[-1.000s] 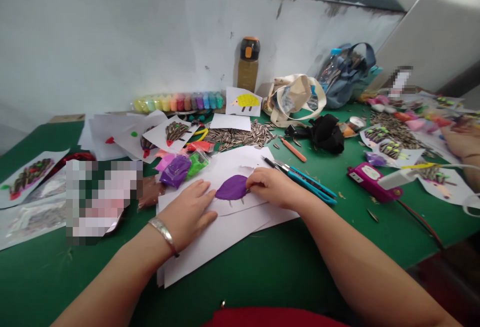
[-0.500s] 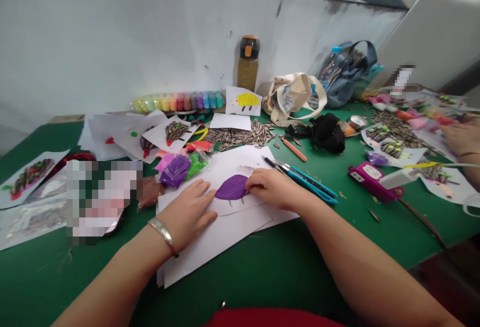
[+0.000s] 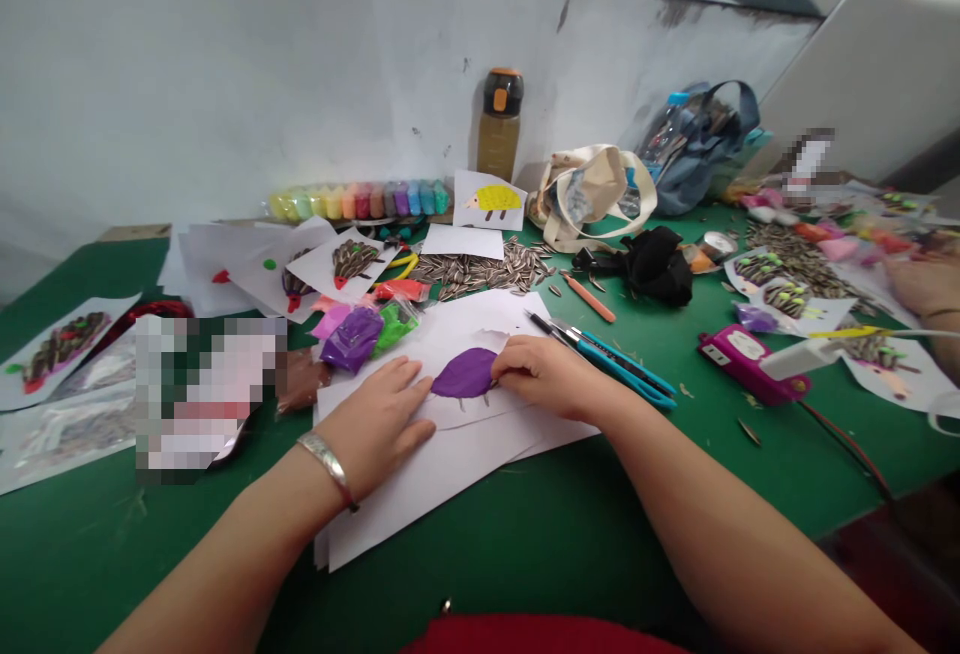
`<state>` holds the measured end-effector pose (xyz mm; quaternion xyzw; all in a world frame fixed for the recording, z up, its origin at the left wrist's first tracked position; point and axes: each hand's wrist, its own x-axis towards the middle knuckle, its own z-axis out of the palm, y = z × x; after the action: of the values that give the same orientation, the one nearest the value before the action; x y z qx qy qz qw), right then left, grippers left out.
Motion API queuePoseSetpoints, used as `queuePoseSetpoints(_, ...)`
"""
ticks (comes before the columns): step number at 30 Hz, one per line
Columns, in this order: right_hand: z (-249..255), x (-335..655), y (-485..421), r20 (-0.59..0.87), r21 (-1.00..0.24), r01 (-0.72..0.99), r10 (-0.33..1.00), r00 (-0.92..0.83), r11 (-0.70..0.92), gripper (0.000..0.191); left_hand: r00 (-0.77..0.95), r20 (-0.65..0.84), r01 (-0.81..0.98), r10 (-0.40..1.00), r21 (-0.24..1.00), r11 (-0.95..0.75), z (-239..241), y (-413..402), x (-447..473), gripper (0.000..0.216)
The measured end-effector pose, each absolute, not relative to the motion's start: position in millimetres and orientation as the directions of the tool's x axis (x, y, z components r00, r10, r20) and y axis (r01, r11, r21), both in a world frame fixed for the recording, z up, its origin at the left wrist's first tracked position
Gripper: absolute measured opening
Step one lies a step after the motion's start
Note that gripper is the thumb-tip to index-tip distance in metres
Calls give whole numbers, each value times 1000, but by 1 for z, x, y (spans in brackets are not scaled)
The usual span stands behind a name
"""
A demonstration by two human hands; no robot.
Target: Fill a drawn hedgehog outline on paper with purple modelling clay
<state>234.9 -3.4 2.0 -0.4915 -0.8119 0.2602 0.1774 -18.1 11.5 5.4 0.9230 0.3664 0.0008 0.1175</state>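
A flat purple clay shape (image 3: 463, 374) lies on a white sheet of paper (image 3: 420, 514), with short drawn legs under its lower edge. My left hand (image 3: 379, 424) rests flat on the paper left of the shape, fingers stretched out and thumb apart, a silver bracelet on its wrist. At the shape's right end, my right hand (image 3: 532, 374) has its fingers pinched together, touching the clay's edge. Whatever sits between those fingertips is too small and hidden to make out. Bags of purple clay (image 3: 352, 339) and green clay (image 3: 395, 326) lie just beyond my left hand.
Sunflower seeds (image 3: 480, 269) are heaped behind the paper, near a yellow hedgehog picture (image 3: 490, 200). A blue utility knife (image 3: 622, 369) and an orange clay tool (image 3: 589, 297) lie to the right. A purple glue-gun-like device (image 3: 754, 362) and another person's hand (image 3: 922, 284) are farther right.
The camera view has shifted very slightly. Both hands keep their places on the paper and at the clay's edge; nothing else has visibly moved.
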Motion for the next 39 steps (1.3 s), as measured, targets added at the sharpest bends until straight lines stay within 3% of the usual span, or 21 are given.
queuePoseSetpoints(8,-4,231,-3,33,-565,715,877,-479,412,21,733,-78,675,676,213,-707,4,11,-19,41)
queuePoseSetpoints(13,-2,231,-4,55,-606,692,888,-457,393,20,735,-58,670,675,218,-710,5,11,-18,36)
queuePoseSetpoints(18,-4,230,-3,48,-555,721,881,-471,415,20,729,-70,677,681,220,-703,3,12,-19,39)
queuePoseSetpoints(24,-2,229,-4,73,-605,681,880,-469,413,20,728,-85,681,681,205,-703,2,12,-19,41)
queuePoseSetpoints(30,-5,229,-5,49,-547,710,864,-501,443,20,723,-134,690,677,174,-703,5,11,-17,45)
queuePoseSetpoints(39,2,233,-4,37,-587,709,887,-459,391,19,720,-145,694,679,163,-701,5,11,-18,45)
